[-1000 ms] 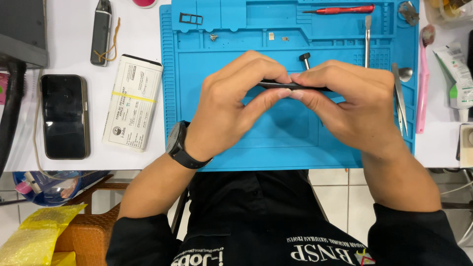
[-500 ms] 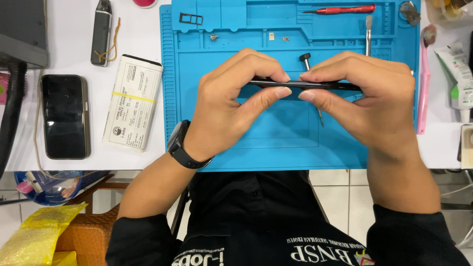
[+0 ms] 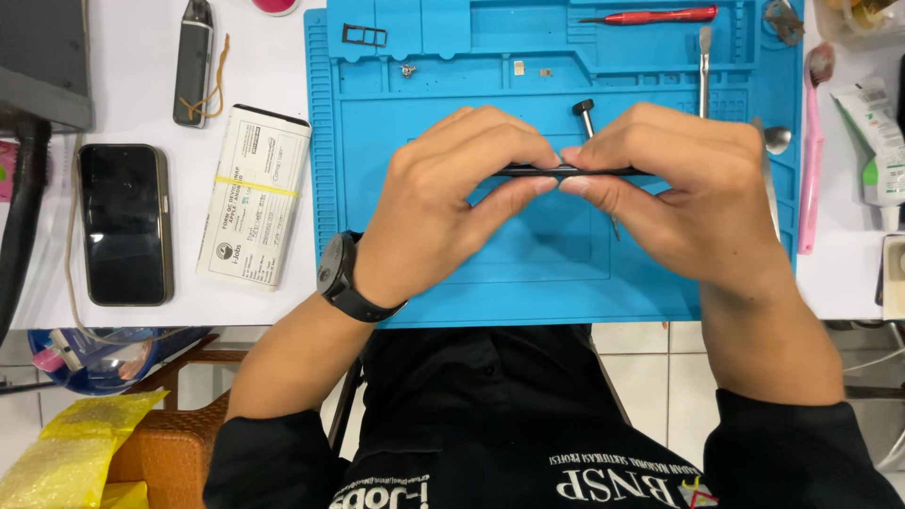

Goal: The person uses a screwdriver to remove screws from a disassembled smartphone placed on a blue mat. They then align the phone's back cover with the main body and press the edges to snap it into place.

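Both hands closed on the phone, edge-on above the blue mat. Since 1 s ago you raised it a bit, left hand & right hand pinching tighter along the seam.

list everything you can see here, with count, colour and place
repair mat: 1, blue, table centre
thin device: 1, black, edge-on, pinched between both hands
phone: 1, black, left, face up
paper stack: 1, white, yellow band, beside mat
screwdriver: 1, red, mat top
spudger: 1, metal, mat upper right
toothbrush: 1, pink, right of mat
wristwatch: 1, black, left wrist
left hand: 1, grips device
right hand: 1, grips device
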